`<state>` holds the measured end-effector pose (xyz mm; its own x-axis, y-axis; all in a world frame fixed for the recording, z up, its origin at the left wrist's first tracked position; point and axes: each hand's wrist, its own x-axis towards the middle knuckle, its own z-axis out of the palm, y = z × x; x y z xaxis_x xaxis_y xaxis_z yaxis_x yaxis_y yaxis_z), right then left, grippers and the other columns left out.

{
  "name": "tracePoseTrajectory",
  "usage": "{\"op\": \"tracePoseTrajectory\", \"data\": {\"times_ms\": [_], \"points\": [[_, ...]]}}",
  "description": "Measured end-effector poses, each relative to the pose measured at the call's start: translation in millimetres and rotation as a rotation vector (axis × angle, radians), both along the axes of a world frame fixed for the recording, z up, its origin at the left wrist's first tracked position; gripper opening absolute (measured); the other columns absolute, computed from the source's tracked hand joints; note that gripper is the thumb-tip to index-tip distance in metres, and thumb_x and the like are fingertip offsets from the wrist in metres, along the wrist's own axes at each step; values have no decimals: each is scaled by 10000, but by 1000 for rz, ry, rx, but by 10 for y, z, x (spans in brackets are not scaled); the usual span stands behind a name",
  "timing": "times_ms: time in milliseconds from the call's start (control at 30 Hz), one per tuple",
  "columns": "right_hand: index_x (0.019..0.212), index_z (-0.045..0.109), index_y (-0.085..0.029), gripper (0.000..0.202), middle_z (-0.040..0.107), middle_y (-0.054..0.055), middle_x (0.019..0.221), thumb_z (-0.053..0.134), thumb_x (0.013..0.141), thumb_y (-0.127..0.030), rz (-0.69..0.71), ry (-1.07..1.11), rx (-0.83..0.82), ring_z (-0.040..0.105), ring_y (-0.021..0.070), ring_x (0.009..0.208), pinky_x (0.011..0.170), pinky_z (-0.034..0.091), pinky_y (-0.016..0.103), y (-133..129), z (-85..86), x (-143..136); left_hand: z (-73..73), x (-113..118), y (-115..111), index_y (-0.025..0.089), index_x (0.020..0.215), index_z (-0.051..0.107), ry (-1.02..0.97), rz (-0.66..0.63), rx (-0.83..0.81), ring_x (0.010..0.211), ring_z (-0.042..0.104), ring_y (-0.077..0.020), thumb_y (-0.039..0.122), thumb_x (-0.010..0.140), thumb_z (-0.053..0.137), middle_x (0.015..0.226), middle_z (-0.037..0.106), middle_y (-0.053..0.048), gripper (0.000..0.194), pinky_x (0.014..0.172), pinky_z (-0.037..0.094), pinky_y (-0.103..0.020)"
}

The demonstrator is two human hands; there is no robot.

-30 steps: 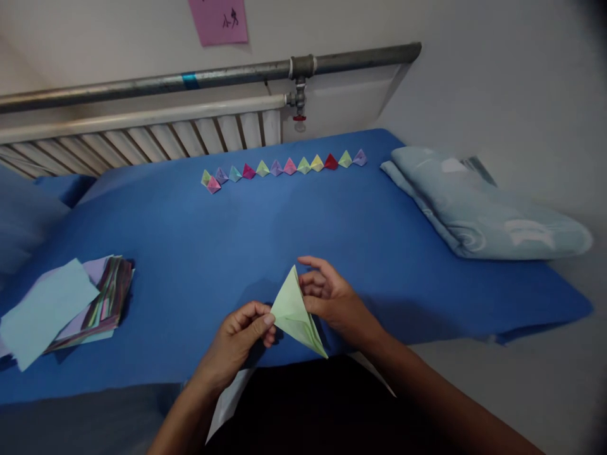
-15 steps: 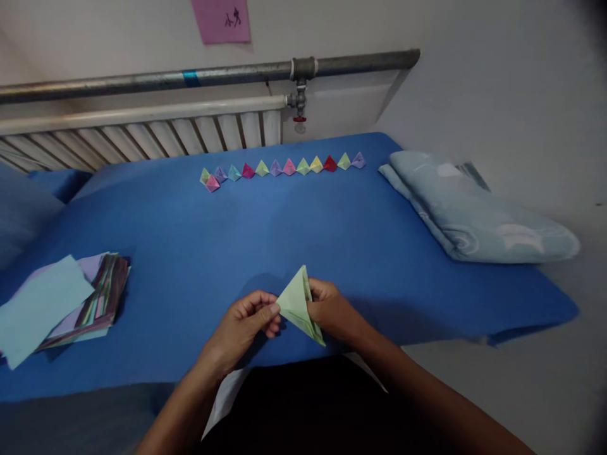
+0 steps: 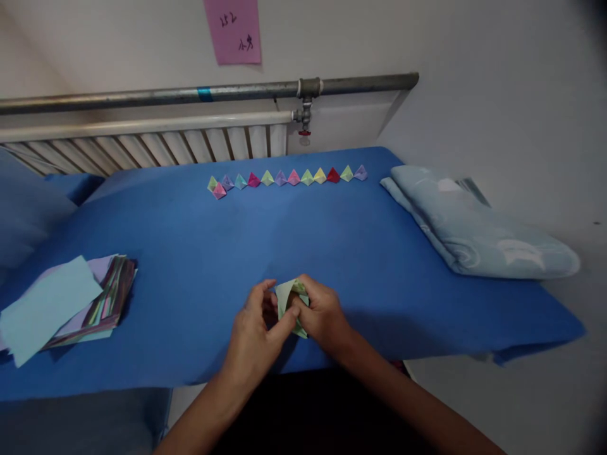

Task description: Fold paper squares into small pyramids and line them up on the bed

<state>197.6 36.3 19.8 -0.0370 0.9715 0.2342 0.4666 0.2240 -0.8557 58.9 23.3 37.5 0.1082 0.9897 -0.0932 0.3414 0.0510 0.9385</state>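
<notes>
A light green folded paper [image 3: 286, 293] is between my two hands, over the near edge of the blue-covered bed [image 3: 208, 253]. Its layers are spread so that a hollow faces me. My left hand [image 3: 256, 328] closes on the paper's left side, with the thumb laid across its front. My right hand [image 3: 322, 313] grips the right side, and some of its fingers reach into the hollow. Part of the paper is hidden behind the fingers. Along the far side of the bed runs a row of small folded paper pieces [image 3: 294, 177] in several colours.
A stack of coloured paper sheets [image 3: 52, 306] lies at the left. On the right is a folded pale blue blanket [image 3: 478, 221]. Behind the bed are a white radiator [image 3: 190, 145], a metal pipe [image 3: 256, 92] and a pink note [image 3: 234, 31] on the wall.
The green paper has gone from a flat triangle to a spread-open, hollow shape. My left hand has moved right, its thumb now over the paper's front. The view has tilted up slightly.
</notes>
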Motion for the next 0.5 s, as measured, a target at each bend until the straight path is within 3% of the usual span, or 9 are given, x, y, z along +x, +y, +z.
{"op": "tracePoseTrajectory", "data": {"times_ms": [133, 300, 500], "points": [[728, 509, -230, 111, 554, -18, 639, 458, 818, -190, 11, -27, -57, 517, 133, 607, 605, 376, 245, -10, 25, -13, -4, -6, -1, 203, 1121, 535, 87, 46, 29, 699, 622, -152, 285, 781, 611, 852, 645, -15, 358, 644, 463, -267], [804, 562, -232, 109, 594, -14, 683, 479, 783, -165, 5, 17, -103, 550, 143, 646, 636, 405, 252, -15, 9, 22, 24, -27, 26, 220, 993, 599, 4, 108, 36, 582, 557, -118, 162, 725, 602, 772, 638, 20, 274, 587, 408, -233], [982, 617, -258, 305, 666, 2, 879, 440, 761, -143, 57, 210, -135, 600, 154, 769, 703, 454, 270, -44, -55, 39, -14, -59, 35, 220, 890, 616, -69, 70, -41, 564, 516, -100, 221, 785, 558, 737, 619, 36, 120, 556, 381, -210]]}}
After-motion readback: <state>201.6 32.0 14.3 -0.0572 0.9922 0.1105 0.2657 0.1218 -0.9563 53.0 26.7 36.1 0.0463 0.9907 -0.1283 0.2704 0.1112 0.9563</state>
